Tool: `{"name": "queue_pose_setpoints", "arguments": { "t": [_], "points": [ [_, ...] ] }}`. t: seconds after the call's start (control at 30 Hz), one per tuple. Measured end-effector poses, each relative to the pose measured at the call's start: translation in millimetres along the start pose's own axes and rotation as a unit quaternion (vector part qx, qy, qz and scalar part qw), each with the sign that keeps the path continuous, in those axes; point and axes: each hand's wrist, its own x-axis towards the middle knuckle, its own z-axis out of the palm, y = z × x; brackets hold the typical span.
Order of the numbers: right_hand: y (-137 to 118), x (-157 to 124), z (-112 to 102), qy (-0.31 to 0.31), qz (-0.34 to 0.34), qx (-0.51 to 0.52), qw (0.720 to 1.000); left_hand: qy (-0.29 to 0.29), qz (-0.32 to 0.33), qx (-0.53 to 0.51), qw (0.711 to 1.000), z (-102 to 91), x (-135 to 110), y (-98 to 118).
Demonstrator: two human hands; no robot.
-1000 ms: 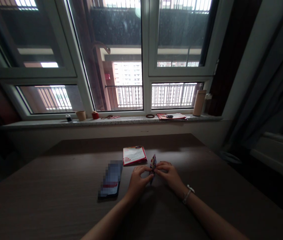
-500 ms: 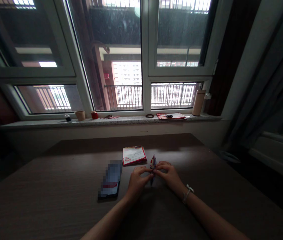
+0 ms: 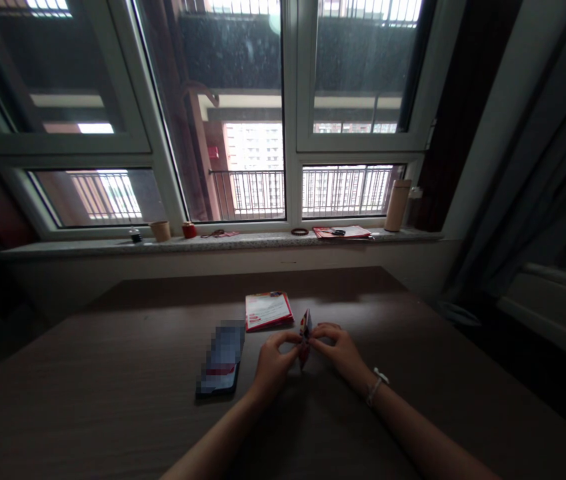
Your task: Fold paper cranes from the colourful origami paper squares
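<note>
Between my hands, just above the dark table (image 3: pixel 127 373), a small piece of folded, printed paper (image 3: pixel 305 325) stands on edge. It shows red, white and purplish colours. My left hand (image 3: pixel 276 360) pinches its left side between thumb and fingers. From the right, my right hand (image 3: pixel 337 347) grips the other side with thumb and fingertips, a white bracelet round the wrist. Right behind lies a stack of red-bordered printed sheets (image 3: pixel 269 311). The exact folds are too small to make out.
A phone (image 3: pixel 223 360), partly pixelated, lies left of my left hand. Along the windowsill (image 3: pixel 263 241) stand a paper cup (image 3: pixel 161 231), a red spool (image 3: pixel 189 230), a dark ring (image 3: pixel 299 232), papers with scissors (image 3: pixel 339 232) and a beige flask (image 3: pixel 397 205).
My fingers have shifted slightly on the folded paper, and more of its lower part shows below the fingertips. The things on the table and sill have stayed put.
</note>
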Motion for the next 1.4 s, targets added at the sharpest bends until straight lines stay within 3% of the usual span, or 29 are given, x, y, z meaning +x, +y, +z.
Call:
{"name": "queue_pose_setpoints", "arguments": {
  "t": [0.37,0.93,1.4],
  "points": [
    [1.4,-0.8,2.6,-0.003,0.028,0.007,1.0,0.008,0.027,-0.024,0.999,-1.5,0.3,2.8],
    [-6.6,-2.3,2.6,0.001,0.039,0.055,0.998,-0.008,-0.01,-0.024,1.0,-1.4,-0.4,1.0],
    [-6.4,-1.8,1.5,-0.016,0.039,0.056,0.998,-0.019,-0.013,-0.106,0.994,1.6,3.6,-4.8]
  ]
}}
